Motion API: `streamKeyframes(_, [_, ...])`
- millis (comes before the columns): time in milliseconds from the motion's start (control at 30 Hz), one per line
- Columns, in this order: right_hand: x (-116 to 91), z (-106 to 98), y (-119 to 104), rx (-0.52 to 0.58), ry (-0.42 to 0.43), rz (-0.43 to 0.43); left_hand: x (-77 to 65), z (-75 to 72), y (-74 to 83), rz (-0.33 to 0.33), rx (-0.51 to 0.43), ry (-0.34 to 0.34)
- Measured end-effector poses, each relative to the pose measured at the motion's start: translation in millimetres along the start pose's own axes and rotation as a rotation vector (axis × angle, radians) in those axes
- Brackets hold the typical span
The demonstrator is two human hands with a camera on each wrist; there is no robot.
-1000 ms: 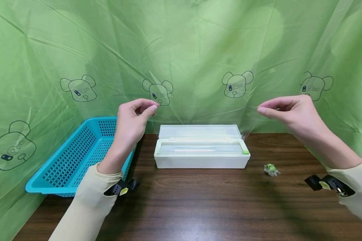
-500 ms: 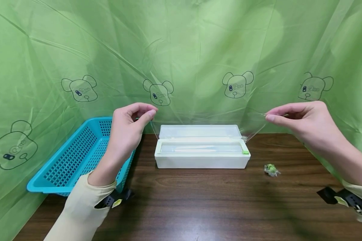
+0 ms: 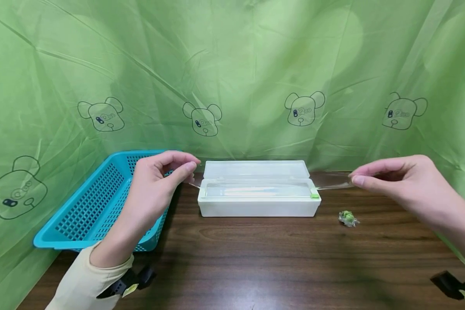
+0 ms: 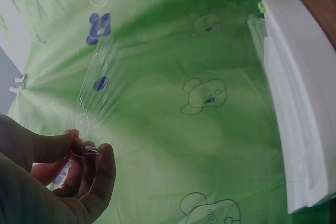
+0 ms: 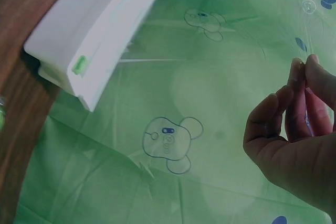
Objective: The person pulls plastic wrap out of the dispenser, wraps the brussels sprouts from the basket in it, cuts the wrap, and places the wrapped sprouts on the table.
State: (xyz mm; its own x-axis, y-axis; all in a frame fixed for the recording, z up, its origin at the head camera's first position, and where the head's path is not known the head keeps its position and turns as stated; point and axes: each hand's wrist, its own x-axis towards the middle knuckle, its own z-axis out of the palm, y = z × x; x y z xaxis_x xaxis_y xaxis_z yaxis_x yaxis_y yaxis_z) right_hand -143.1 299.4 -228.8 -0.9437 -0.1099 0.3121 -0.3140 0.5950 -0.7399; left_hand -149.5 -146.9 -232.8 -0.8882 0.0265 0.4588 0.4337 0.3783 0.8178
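A white cling film dispenser (image 3: 259, 209) lies on the table with its lid tipped back and a green slider (image 3: 314, 196) at its right end. A sheet of clear cling film (image 4: 97, 82) stretches between both hands, low over the box; its edges are hard to make out. My left hand (image 3: 151, 185) pinches one corner between thumb and fingers, left of the box. On the other side, my right hand (image 3: 407, 181) pinches the opposite corner with thumb and fingertips. To the right of the box sits a small green thing wrapped in clear film (image 3: 348, 218).
At the left stands a blue perforated basket (image 3: 42, 242), partly behind the left forearm. A green curtain (image 3: 252, 64) with bear-head prints hangs behind the brown wooden table (image 3: 255, 258).
Both hands have come down and moved farther apart, lowering the stretched film from above the box to about its top. The box, basket and wrapped green thing have stayed put.
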Motion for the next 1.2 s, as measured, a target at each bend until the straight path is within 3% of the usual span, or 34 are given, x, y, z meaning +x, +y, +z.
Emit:
streamKeyframes(133, [-12,3,10,-0.003,-0.062,0.017,-10.6,-2.9,-5.6,-0.008,0.011,-0.053])
streamKeyframes(333, [-27,7,28,0.018,-0.196,0.041,-27.5,-4.7,-16.9,-0.075,0.034,-0.146])
streamKeyframes(533, [-39,16,47,0.055,-0.329,0.047,-43.5,-3.4,-32.1,-0.169,-0.048,-0.248])
streamKeyframes(733, [-51,34,65,0.135,-0.477,0.076,-56.4,-0.3,-54.4,-0.207,-0.102,-0.366])
streamKeyframes(867, [-59,47,77,0.194,-0.566,0.108,-64.3,2.9,-69.9,-0.215,-0.098,-0.441])
streamKeyframes(1067, [-66,59,94,0.288,-0.660,0.194,-74.0,8.8,-88.0,-0.193,-0.007,-0.531])
streamKeyframes(1200, [-68,70,106,0.322,-0.692,0.178,-79.4,13.5,-97.4,-0.185,0.019,-0.564])
